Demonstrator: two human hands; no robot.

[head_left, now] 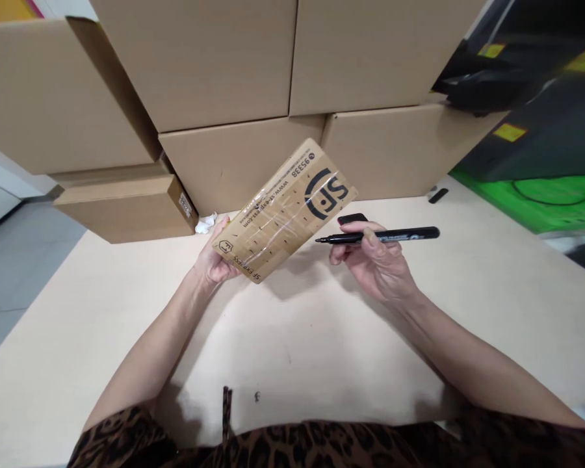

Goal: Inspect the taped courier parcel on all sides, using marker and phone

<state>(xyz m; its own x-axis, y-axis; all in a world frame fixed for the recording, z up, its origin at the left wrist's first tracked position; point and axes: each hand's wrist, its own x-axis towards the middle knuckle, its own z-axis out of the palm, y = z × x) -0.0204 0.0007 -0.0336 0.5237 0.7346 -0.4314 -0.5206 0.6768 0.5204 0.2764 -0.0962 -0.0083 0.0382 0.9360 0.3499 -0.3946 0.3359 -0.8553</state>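
My left hand grips the lower left end of a small brown cardboard box, with some fingers hidden behind it. The box is tilted above the table, wrapped in clear tape, and printed with a black "SF" logo and small dark marks. My right hand is closed around a black marker pen. Its uncapped tip points left toward the box, a little apart from it. Just behind my right fingers shows a small black object, partly hidden, perhaps the marker's cap.
Large cardboard boxes are stacked along the table's back. A flatter box stands at the left, beside crumpled white paper. At the right are a green surface and dark equipment. A small black piece lies on the table.
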